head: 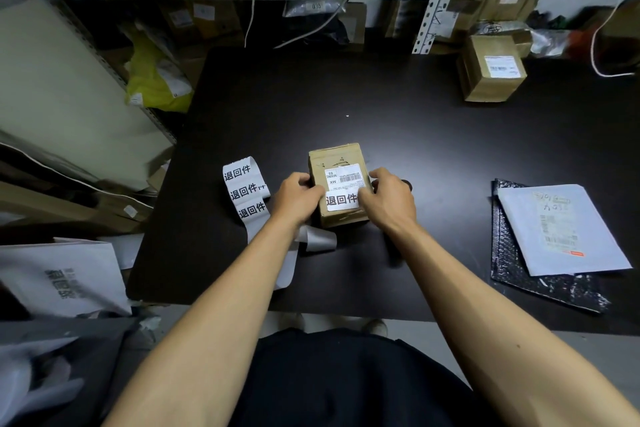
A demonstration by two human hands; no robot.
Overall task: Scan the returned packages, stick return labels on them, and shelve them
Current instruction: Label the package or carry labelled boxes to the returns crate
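Labelling step in hand: small brown cardboard box (pixel 337 184) sits mid black surface (pixel 398 121). Left hand (pixel 298 196) grips its left edge; right hand (pixel 388 196) presses white return label (pixel 341 200) flat, fingers curled. Next, judged: smooth label, then shelve

Both bare forearms reach forward and converge toward the middle. The left hand (pixel 297 196) has its fingers curled inward, thumb pointing right. The right hand (pixel 388 196) mirrors it, fingers bent, thumb tip pressing down.
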